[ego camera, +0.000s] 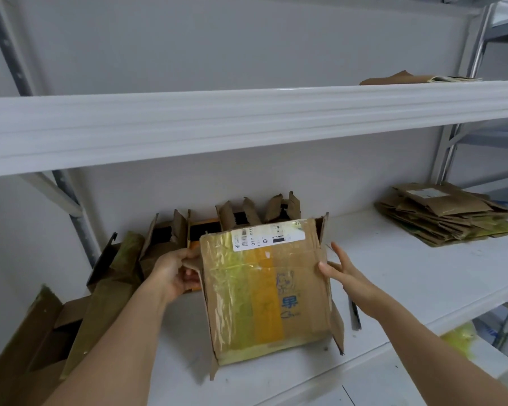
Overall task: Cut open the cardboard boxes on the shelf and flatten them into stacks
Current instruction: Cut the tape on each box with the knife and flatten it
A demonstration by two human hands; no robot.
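My left hand (pixel 173 273) and right hand (pixel 345 272) are bare, without gloves, rings or watch; both forearms are unsleeved.

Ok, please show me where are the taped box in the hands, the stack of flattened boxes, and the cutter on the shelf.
taped box (pixel 264 291): head view, middle of its taped front face.
stack of flattened boxes (pixel 446 213): head view, top sheet.
cutter (pixel 355 316): head view, dark body behind the box's right flap.

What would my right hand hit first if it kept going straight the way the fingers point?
Probably the back wall: the right hand points up and away past the taped box, over bare shelf. Depth is hard to judge.
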